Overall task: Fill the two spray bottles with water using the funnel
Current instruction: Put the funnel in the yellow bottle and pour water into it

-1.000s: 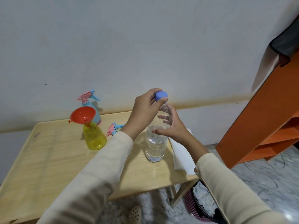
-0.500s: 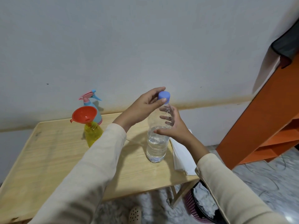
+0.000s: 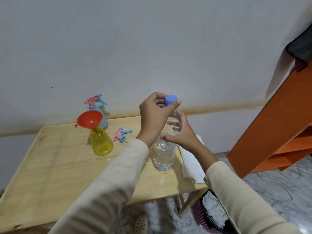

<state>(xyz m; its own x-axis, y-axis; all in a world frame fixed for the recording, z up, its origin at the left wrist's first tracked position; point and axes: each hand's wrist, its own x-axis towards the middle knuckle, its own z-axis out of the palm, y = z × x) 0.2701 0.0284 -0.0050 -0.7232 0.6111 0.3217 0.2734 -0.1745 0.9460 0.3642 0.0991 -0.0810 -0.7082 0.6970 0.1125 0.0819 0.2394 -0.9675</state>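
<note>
Near the right edge of the tabletop (image 3: 50,166) the water bottle (image 3: 164,154) stands upright, right hand (image 3: 183,135) gripping its body and left hand (image 3: 153,114) pinching its blue cap (image 3: 170,100), with the funnel (image 3: 89,118) in the yellow spray bottle (image 3: 100,143) to their left.

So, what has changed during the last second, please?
The left hand opened its fingers on the blue cap, then pinched it again: likely unscrewing. The cap is still on. The right hand keeps holding the water bottle; funnel and yellow spray bottle stayed put.
</note>
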